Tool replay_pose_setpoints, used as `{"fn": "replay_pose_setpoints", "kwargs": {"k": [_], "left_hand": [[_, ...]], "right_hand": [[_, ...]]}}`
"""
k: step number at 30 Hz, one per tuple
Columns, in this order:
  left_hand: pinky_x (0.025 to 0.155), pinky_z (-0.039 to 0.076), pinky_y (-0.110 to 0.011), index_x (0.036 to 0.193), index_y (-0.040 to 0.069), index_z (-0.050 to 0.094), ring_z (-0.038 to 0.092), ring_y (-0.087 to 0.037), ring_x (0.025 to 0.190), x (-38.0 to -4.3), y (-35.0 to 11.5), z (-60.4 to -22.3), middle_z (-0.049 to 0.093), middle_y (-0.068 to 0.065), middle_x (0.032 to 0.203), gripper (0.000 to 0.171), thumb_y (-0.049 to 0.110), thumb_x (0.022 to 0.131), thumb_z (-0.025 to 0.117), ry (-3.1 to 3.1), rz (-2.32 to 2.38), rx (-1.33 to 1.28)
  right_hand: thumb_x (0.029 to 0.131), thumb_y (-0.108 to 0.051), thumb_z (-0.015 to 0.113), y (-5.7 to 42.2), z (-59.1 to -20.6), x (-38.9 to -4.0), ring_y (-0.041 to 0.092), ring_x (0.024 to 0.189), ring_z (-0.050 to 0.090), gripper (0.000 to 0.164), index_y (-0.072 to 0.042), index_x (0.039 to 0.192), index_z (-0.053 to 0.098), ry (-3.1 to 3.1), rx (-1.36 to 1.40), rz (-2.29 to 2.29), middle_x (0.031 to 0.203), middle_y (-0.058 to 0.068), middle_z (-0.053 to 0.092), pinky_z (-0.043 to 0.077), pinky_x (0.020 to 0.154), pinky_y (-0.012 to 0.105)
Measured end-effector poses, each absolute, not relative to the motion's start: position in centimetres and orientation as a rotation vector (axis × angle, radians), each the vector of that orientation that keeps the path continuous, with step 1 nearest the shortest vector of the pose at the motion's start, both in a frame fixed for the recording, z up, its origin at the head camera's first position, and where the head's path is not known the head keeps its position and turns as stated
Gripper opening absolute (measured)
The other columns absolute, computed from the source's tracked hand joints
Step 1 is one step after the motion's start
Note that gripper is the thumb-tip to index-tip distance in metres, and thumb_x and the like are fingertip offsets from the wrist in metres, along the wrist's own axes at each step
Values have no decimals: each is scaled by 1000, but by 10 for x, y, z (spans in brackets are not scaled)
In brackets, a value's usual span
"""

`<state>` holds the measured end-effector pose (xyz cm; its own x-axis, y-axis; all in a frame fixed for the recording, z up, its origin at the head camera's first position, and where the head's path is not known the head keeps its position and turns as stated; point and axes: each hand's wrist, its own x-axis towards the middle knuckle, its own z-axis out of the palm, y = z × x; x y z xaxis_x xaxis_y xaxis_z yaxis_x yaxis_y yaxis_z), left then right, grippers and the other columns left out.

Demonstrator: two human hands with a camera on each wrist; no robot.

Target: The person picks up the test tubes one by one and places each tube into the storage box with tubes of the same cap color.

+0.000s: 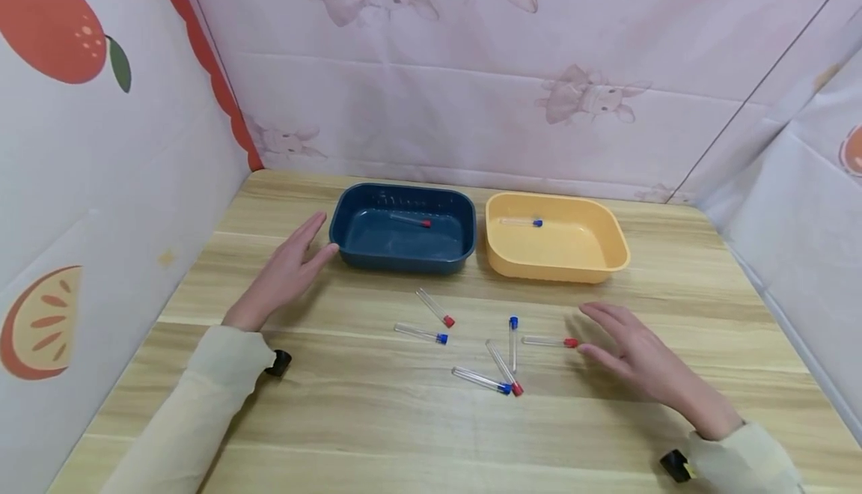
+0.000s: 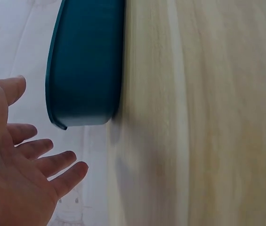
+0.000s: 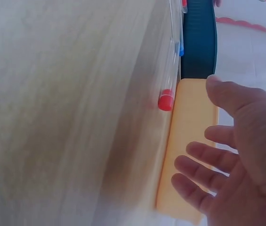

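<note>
My left hand [image 1: 286,273] is held beside the left end of the dark blue bin [image 1: 404,263], fingers spread and holding nothing. In the left wrist view its palm [image 2: 17,183] faces the bin's end wall. My right hand [image 1: 640,359] hovers near a red-capped test tube [image 1: 548,341], thumb tip right by the cap, with nothing in its grasp. Left of that tube lie more clear tubes: a blue-capped one [image 1: 514,344], a crossed pair with a red cap [image 1: 517,389] and a blue cap [image 1: 503,388], another blue-capped one [image 1: 420,333] and another red-capped one [image 1: 435,308].
A yellow bin [image 1: 559,273] stands right of the blue one and holds a blue-capped tube [image 1: 521,222]. Inside the blue bin is a red-capped tube [image 1: 412,219]. Printed fabric walls [image 1: 431,105] enclose the wooden table [image 1: 377,427] at the back and sides.
</note>
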<state>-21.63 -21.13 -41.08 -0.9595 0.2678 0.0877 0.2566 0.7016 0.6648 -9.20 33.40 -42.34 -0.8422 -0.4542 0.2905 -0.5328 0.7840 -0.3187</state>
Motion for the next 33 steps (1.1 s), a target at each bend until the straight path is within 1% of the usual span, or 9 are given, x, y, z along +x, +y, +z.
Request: {"fn": "replay_pose_setpoints", "kwargs": {"k": [1, 2, 7, 10, 12, 17, 22, 28, 33], "left_hand": [[124, 17, -58, 166, 8, 14, 15, -36, 157, -218, -210, -411, 14, -16, 171, 73, 39, 110, 49, 2876, 1130, 437], [124, 17, -58, 166, 7, 14, 15, -36, 157, -220, -209, -411, 14, -16, 171, 74, 40, 110, 49, 2872, 1130, 431], [124, 17, -58, 166, 4, 11, 13, -36, 157, -226, -204, -413, 11, -16, 172, 78, 45, 110, 47, 2836, 1133, 397], [123, 17, -60, 166, 5, 10, 11, -36, 157, -227, -202, -414, 10, -14, 172, 80, 47, 109, 47, 2816, 1143, 369], [122, 20, -61, 166, 7, 10, 15, -37, 156, -228, -201, -415, 12, -14, 172, 78, 46, 109, 47, 2804, 1165, 361], [118, 30, -61, 167, 11, 11, 31, -42, 150, -228, -199, -419, 19, -17, 170, 75, 40, 110, 49, 2775, 1206, 364], [113, 37, -60, 167, 12, 9, 34, -44, 148, -229, -198, -420, 18, -18, 170, 76, 40, 110, 50, 2755, 1218, 378], [113, 38, -59, 167, 12, 7, 35, -46, 147, -229, -197, -420, 16, -20, 170, 76, 40, 110, 49, 2752, 1207, 372], [114, 36, -59, 167, 12, 5, 34, -46, 148, -228, -197, -419, 16, -20, 170, 78, 42, 110, 49, 2738, 1208, 354]], "right_hand": [[89, -15, 82, 333, -424, -92, 42, 127, 55, 60, 2, 141, 58, -2784, 777, 584, 138, 23, 59, 46, 98, 64], [89, -15, 82, 332, -425, -93, 42, 126, 55, 59, 3, 140, 59, -2789, 777, 588, 137, 23, 59, 46, 98, 64], [89, -15, 82, 329, -427, -93, 37, 123, 58, 56, 2, 139, 61, -2806, 791, 587, 135, 20, 61, 48, 97, 59], [89, -14, 82, 328, -428, -94, 37, 121, 60, 54, 3, 137, 62, -2802, 798, 600, 134, 20, 62, 50, 96, 58], [89, -12, 82, 327, -429, -95, 37, 119, 61, 52, 4, 134, 64, -2799, 803, 612, 132, 20, 63, 52, 95, 58], [88, -8, 82, 324, -433, -97, 34, 113, 65, 43, 6, 127, 68, -2813, 799, 647, 126, 18, 66, 56, 91, 55], [89, -8, 81, 320, -434, -98, 30, 108, 66, 41, 3, 126, 70, -2864, 770, 675, 123, 16, 67, 57, 89, 52], [90, -8, 81, 315, -435, -101, 19, 99, 64, 37, 0, 125, 71, -2894, 748, 698, 118, 9, 68, 59, 83, 41], [90, -6, 80, 313, -435, -103, 12, 91, 59, 35, -1, 124, 72, -2903, 745, 720, 114, 4, 68, 56, 75, 31]]}}
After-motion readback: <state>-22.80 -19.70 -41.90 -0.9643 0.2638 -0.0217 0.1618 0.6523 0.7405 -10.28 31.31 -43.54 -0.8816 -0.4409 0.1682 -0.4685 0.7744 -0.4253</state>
